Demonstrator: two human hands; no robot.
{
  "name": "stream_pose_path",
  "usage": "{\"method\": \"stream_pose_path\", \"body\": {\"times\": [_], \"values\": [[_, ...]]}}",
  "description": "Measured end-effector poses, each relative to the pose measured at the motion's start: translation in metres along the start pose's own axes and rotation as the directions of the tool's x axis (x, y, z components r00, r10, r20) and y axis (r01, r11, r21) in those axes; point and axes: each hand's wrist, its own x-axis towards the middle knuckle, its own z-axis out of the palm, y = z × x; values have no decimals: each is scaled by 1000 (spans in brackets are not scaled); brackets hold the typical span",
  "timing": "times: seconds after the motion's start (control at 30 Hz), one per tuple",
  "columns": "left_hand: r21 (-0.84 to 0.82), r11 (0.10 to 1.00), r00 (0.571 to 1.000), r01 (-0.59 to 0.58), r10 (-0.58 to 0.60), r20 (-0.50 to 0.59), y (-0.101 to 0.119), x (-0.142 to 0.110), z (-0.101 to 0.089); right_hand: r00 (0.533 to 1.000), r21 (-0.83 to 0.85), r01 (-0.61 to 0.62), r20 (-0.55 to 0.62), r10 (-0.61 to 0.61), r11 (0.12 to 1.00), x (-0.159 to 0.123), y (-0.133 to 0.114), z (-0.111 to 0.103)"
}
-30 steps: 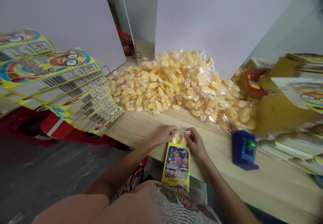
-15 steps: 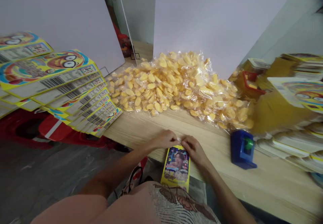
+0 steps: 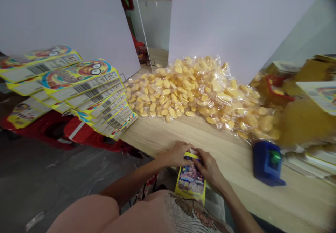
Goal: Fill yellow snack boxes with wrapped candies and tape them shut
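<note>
A yellow-edged printed card box (image 3: 191,182) with a dark picture on its face lies at the table's front edge, against my body. My left hand (image 3: 181,155) grips its far end from the left, thumb on the printed face. From the right, my right hand (image 3: 208,164) grips the same end, its thumb also pressed on the face. A small pale patch shows between the hands at the box's far edge; I cannot tell what it is. Beyond the hands lies a heap of clear packets of yellow oval pieces (image 3: 181,89).
A blue tape dispenser (image 3: 267,164) with a green core stands right of my hands. Fanned yellow printed cartons (image 3: 89,86) overhang the table's left side above red stools (image 3: 78,131). More cartons (image 3: 309,121) and a red basket (image 3: 278,86) are at the right. White boards (image 3: 223,22) stand behind.
My fingers have moved from just beyond the box's far edge onto it, thumbs now over its face. The view has swung left, so everything sits further right.
</note>
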Motion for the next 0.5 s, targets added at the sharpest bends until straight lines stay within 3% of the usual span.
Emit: {"method": "stream_pose_path", "body": {"times": [0.1,0.13,0.2,0.3,0.37,0.43,0.5], "values": [[-168,977,959,131,-168,-227,2,-18,6,1000,59,-4,5,3,998,-4,-8,-3],[-248,956,941,155,-219,-256,3,-24,8,1000,82,1,-16,1,997,-4,-12,-6],[-453,881,950,137,-247,-193,6,-34,14,997,121,26,-74,-17,992,-4,-20,-10],[-734,678,979,48,-179,-101,11,-42,21,972,149,79,-230,-43,986,-5,-29,-12],[-813,582,970,7,-202,-136,11,-42,22,897,164,56,-442,23,985,-9,-30,-9],[-828,559,958,-27,-221,-181,10,-42,23,801,246,8,-581,141,969,-16,-26,-2],[-803,593,956,-49,-205,-210,7,-43,25,818,427,-28,-510,266,904,-27,-21,8]]}}
